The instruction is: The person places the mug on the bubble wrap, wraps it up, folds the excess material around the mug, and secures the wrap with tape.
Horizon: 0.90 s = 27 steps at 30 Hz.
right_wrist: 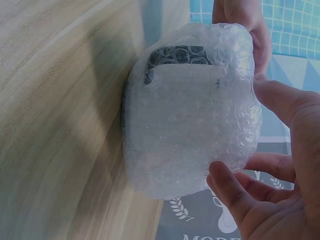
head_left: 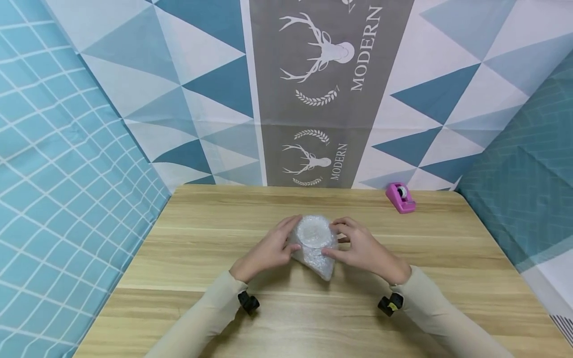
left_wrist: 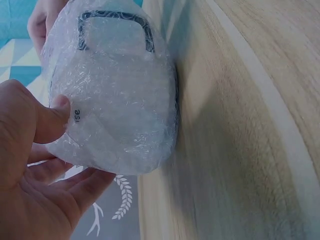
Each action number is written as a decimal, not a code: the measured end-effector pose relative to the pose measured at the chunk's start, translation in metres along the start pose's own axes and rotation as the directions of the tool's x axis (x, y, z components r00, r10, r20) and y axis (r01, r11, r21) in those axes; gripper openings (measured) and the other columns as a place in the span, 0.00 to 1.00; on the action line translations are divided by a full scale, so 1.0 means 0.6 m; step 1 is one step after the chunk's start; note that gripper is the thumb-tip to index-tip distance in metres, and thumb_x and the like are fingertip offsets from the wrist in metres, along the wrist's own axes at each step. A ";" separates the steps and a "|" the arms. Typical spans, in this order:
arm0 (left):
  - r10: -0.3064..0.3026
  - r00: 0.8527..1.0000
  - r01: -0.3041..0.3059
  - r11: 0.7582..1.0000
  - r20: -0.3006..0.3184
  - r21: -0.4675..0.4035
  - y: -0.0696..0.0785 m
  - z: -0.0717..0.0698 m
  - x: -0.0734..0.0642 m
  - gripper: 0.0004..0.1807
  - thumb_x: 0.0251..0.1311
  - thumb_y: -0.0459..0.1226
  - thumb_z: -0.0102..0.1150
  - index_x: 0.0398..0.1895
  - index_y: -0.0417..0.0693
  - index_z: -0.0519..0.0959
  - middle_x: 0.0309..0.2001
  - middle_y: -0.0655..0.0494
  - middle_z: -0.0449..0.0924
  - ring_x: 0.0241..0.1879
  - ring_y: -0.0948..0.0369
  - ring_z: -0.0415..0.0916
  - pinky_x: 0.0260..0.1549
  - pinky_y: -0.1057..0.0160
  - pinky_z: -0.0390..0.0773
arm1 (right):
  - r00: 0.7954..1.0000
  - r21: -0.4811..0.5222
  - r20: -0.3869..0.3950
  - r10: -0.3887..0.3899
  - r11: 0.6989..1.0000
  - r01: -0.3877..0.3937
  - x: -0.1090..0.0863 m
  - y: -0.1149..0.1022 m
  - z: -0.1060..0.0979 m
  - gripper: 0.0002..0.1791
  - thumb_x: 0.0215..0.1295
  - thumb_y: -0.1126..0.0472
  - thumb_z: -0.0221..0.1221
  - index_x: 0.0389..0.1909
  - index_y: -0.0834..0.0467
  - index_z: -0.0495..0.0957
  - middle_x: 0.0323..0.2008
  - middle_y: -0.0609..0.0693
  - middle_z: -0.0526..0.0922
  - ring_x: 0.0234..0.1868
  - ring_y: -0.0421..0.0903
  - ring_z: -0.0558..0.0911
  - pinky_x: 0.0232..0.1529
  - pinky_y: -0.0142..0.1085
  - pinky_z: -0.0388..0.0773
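Note:
A white mug wrapped in bubble wrap (head_left: 314,234) stands on the wooden table between both hands. Its dark handle (left_wrist: 116,15) shows through the clear plastic in both wrist views, and a few printed letters show on its side. My left hand (head_left: 270,248) holds the mug's left side, with the thumb (left_wrist: 59,112) on the near face and the fingers behind. From the right, my right hand (head_left: 361,248) holds the wrap between thumb and fingertips (right_wrist: 225,182). In the head view a loose corner of the wrap points toward me.
A pink tape dispenser (head_left: 400,198) sits at the table's back right. Patterned cloth (head_left: 313,109) hangs behind the wooden table (head_left: 188,248), with a blue gridded sheet (head_left: 67,174) on the left and a teal one (head_left: 528,164) on the right.

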<state>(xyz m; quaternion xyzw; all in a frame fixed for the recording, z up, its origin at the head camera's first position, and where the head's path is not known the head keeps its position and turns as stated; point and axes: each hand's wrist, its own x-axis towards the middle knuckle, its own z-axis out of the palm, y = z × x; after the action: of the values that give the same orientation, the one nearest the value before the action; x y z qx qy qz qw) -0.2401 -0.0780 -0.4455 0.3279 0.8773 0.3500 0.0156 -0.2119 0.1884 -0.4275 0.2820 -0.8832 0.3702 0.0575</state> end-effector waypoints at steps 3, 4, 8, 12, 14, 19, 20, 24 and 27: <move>-0.007 1.000 0.007 1.000 0.001 -0.011 -0.001 0.000 0.001 0.44 0.64 0.33 0.67 0.80 0.38 0.56 0.78 0.41 0.60 0.76 0.47 0.61 0.76 0.53 0.62 | 1.000 -0.005 -0.003 -0.001 1.000 0.001 0.000 -0.001 0.001 0.31 0.59 0.52 0.75 0.56 0.69 0.80 0.57 0.63 0.78 0.46 0.53 0.88 0.44 0.41 0.89; -0.007 1.000 0.007 1.000 -0.001 -0.015 -0.002 -0.001 0.001 0.44 0.64 0.33 0.67 0.80 0.38 0.56 0.78 0.41 0.60 0.77 0.47 0.61 0.76 0.53 0.61 | 1.000 -0.006 -0.005 0.000 1.000 0.000 0.000 -0.001 0.001 0.31 0.58 0.52 0.75 0.55 0.69 0.80 0.57 0.63 0.78 0.46 0.53 0.88 0.44 0.40 0.89; -0.009 1.000 0.009 1.000 -0.008 -0.021 -0.004 -0.005 0.002 0.44 0.63 0.33 0.68 0.79 0.38 0.57 0.77 0.41 0.62 0.76 0.47 0.62 0.75 0.51 0.63 | 1.000 -0.039 -0.016 -0.009 0.999 0.009 -0.001 -0.003 0.001 0.29 0.57 0.51 0.76 0.53 0.67 0.82 0.54 0.59 0.80 0.46 0.51 0.87 0.45 0.39 0.89; -0.020 1.000 0.020 1.000 -0.014 0.002 -0.005 -0.015 0.002 0.42 0.63 0.33 0.68 0.78 0.40 0.59 0.76 0.41 0.64 0.74 0.46 0.65 0.73 0.49 0.68 | 0.999 -0.080 -0.026 -0.025 0.997 0.023 0.001 -0.003 -0.001 0.24 0.55 0.50 0.77 0.46 0.61 0.85 0.44 0.52 0.81 0.43 0.47 0.86 0.44 0.41 0.89; -0.021 0.999 0.022 1.000 -0.024 0.020 -0.006 -0.020 0.002 0.41 0.63 0.32 0.68 0.78 0.41 0.61 0.75 0.41 0.65 0.73 0.46 0.67 0.71 0.49 0.70 | 0.999 -0.090 -0.026 -0.031 0.996 0.028 0.001 -0.004 -0.002 0.22 0.54 0.50 0.77 0.42 0.60 0.85 0.40 0.50 0.81 0.41 0.46 0.85 0.43 0.40 0.88; -0.039 0.997 0.043 0.997 -0.063 0.066 -0.010 -0.028 0.003 0.38 0.65 0.33 0.67 0.76 0.40 0.63 0.74 0.41 0.68 0.73 0.46 0.66 0.73 0.50 0.67 | 0.999 -0.085 -0.012 -0.045 0.995 0.044 -0.001 -0.006 -0.006 0.18 0.55 0.54 0.77 0.41 0.60 0.85 0.36 0.50 0.81 0.37 0.45 0.84 0.39 0.36 0.88; -0.047 0.996 0.052 0.996 -0.073 0.073 -0.011 -0.028 0.004 0.38 0.65 0.34 0.67 0.76 0.40 0.64 0.74 0.41 0.68 0.74 0.47 0.66 0.74 0.50 0.66 | 0.999 -0.081 -0.009 -0.051 0.995 0.050 -0.001 -0.007 -0.006 0.18 0.56 0.54 0.77 0.41 0.60 0.85 0.35 0.50 0.81 0.36 0.45 0.84 0.38 0.36 0.88; -0.078 0.990 0.089 0.992 -0.114 0.092 -0.015 -0.029 0.005 0.37 0.64 0.35 0.68 0.75 0.39 0.65 0.73 0.40 0.69 0.73 0.46 0.67 0.74 0.49 0.66 | 0.997 -0.069 0.004 -0.077 0.995 0.077 -0.002 -0.009 -0.004 0.15 0.57 0.56 0.76 0.38 0.60 0.85 0.32 0.48 0.81 0.32 0.41 0.83 0.36 0.34 0.87; -0.101 0.982 0.117 0.989 -0.161 0.092 -0.016 -0.030 0.005 0.37 0.63 0.36 0.70 0.73 0.38 0.67 0.71 0.40 0.71 0.71 0.45 0.69 0.73 0.48 0.68 | 0.995 -0.050 0.025 -0.101 0.993 0.102 -0.002 -0.012 -0.001 0.11 0.59 0.58 0.74 0.35 0.58 0.84 0.27 0.43 0.80 0.29 0.35 0.79 0.31 0.33 0.86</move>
<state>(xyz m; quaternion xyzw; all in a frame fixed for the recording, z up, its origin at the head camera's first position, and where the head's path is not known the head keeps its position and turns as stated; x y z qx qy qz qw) -0.2527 -0.0924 -0.4372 0.2513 0.9091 0.3283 -0.0503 -0.2070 0.1857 -0.4231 0.3293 -0.8775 0.3409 0.0734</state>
